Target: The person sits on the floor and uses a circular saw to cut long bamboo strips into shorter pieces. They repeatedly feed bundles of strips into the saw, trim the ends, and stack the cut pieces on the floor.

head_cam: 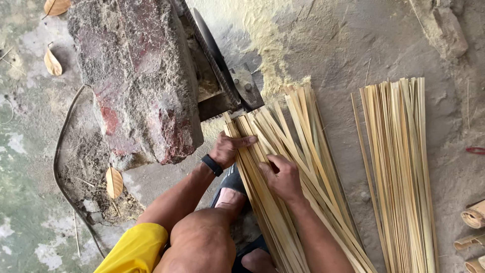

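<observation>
Bamboo strips, pale yellow, thin and flat, are lying in a fanned bundle [288,167] running from about 11 o'clock down to 5 o'clock of frame centre, on dusty grey ground [333,45]. Left hand [227,148] is resting flat on the bundle's upper left edge, fingers stretched out across the strip tops, looks like it is pressing them down so they stay aligned; not curled around anything. Right hand [283,177] is sitting on the middle of the same bundle, fingers bent and tips dug between strips, seemingly pinching or separating one or two — exact strip count can't tell. Black wristband [212,165] on the left wrist.

Bundle's far ends are butting near a dark curved blade-like metal piece [214,55] at 12 o'clock, fixed beside a big rough reddish-grey stone block [136,81] at 10 o'clock; likely the strips are being kept within reach of it. Sawdust-like yellow powder [268,45] is spread just past the blade.

Second, neater stack of strips [399,172] is lying well apart at 3 o'clock, parallel, probably sorted. Short bamboo tube sections [472,227] at 4 o'clock. Dry leaves [114,182] at 8 o'clock. Person is squatting, knee and yellow shorts [136,250] at 7 o'clock, foot in a dark sandal [230,184] tucked just beside the bundle.
</observation>
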Motion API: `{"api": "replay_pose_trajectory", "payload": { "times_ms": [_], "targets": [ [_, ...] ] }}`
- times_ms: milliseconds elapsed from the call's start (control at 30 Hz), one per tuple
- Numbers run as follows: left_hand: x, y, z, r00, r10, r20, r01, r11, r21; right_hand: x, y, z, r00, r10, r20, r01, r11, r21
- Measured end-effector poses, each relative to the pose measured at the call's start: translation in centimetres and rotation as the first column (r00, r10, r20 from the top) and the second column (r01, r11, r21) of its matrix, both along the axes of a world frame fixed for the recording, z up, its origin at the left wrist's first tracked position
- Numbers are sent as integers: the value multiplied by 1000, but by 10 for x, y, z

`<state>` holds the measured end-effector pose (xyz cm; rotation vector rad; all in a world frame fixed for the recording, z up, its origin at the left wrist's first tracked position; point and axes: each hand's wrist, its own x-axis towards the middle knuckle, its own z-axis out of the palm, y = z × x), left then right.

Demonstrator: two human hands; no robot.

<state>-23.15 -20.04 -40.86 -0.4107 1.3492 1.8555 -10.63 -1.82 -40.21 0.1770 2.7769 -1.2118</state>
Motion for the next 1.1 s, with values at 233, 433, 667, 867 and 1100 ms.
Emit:
{"api": "replay_pose_trajectory", "payload": {
  "times_ms": [233, 433, 667, 867, 1100],
  "targets": [
    [4, -2, -4, 988, 146, 53, -155, 960, 235, -1, 1, -11, 987, -113, -118, 82, 968, -238],
    [1, -1, -2, 985, 135, 109, -148, 981, 126, -3, -3, -9, 964, -248, 92, 264, 925, -272],
    [0, 0, 4, 982, 177, 65, -186, 967, 176, -26, -8, 3, 941, -10, -338, 20, 999, 26],
    [-1, -2, 2, 972, 188, 141, -213, 958, 194, -70, -22, 2, 970, 28, -242, -9, 997, 79],
    [-3, 0, 3, 979, 158, 128, -173, 978, 118, -106, -44, 3, 932, 27, -363, 18, 993, 120]
  ]
}}
